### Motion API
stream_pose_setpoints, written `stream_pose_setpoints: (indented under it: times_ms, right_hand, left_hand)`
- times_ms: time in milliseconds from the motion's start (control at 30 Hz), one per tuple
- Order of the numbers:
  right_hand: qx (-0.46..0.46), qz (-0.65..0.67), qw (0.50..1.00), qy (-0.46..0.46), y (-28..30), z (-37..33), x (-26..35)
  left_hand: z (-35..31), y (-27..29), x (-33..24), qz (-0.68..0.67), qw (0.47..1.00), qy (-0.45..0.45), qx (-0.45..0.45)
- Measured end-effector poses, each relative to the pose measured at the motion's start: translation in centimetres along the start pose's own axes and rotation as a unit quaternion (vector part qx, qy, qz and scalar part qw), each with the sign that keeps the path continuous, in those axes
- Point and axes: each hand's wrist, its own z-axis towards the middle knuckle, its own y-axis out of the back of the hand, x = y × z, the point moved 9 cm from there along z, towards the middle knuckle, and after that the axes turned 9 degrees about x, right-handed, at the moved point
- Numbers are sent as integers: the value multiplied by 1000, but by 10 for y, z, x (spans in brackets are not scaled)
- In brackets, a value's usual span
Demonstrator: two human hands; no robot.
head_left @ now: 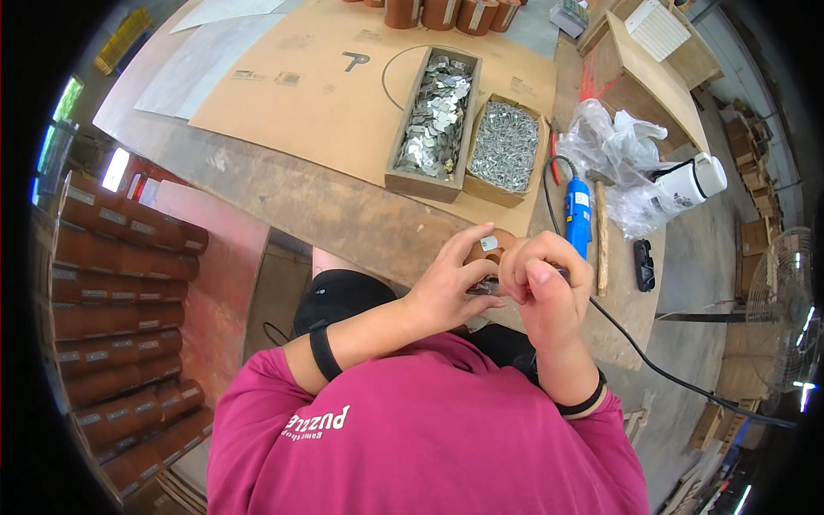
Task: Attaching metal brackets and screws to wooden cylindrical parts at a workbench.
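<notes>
Left hand [442, 287] pinches a brown piece [506, 241]; right hand [554, 300] curls tight, on what we cannot tell. Blue power tool [578, 225], two o'clock from both.

I see a brown, rounded piece [477, 252] toward 3 o'clock of my view, partly covered by the left hand [451, 279] gripping it; a small pale plate [489, 244] sits on its face. At its 5 o'clock, a mostly hidden red object [525, 295] shows within the right hand [554, 287].
</notes>
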Motion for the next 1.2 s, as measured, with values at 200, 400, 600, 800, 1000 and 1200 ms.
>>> stream_pose_setpoints:
  times_ms: [200, 400, 600, 800, 1000, 1200]
  right_hand:
    - [312, 50, 948, -40, -27, 24, -5]
    - [246, 166, 952, -72, -5, 26, -18]
    - [-96, 49, 994, 15, 6, 9, 0]
    - [148, 115, 982, 23, -9, 15, -6]
    - [382, 271, 881, -77, -34, 20, -12]
    - [281, 336, 899, -6, -3, 27, -13]
  left_hand:
    - [4, 4, -2, -29, 999, -28, 36]
    - [4, 1, -5, -54, 997, 28, 43]
    - [1, -2, 5, -54, 997, 39, 25]
    - [2, 0, 10, -64, 997, 35, 7]
    - [8, 2, 2, -80, 994, 47, 51]
    - [12, 6, -3, -7, 997, 44, 65]
